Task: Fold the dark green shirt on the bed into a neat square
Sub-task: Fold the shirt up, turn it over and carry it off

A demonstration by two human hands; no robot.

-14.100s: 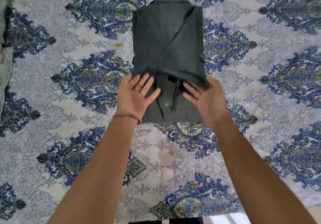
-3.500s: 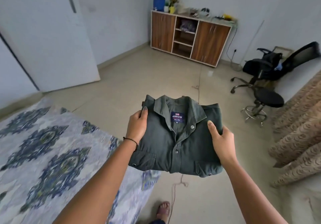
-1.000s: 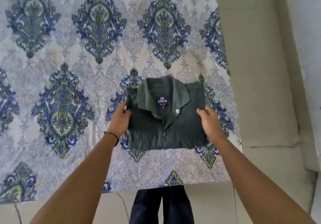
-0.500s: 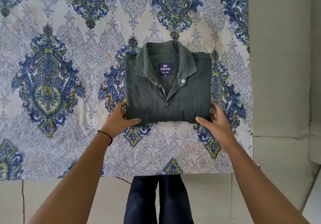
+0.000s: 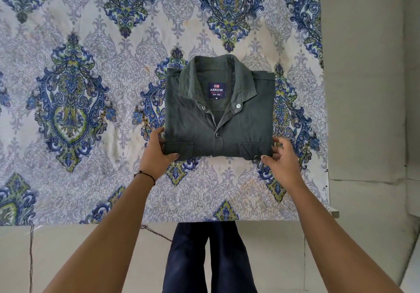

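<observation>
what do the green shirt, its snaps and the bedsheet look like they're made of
The dark green shirt looks like matte woven cotton or a blend: soft creases, slightly faded collar. Its snaps seem metal: small shiny silver rings. The bedsheet looks like thin printed woven cloth, perhaps cotton: flat, matte, with a blue and green pattern and faint yellowish stains.

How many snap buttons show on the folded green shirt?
4 on the shirt: two at the collar tips, one on the placket, one at the pocket by the right hand; others may be hidden.
</observation>
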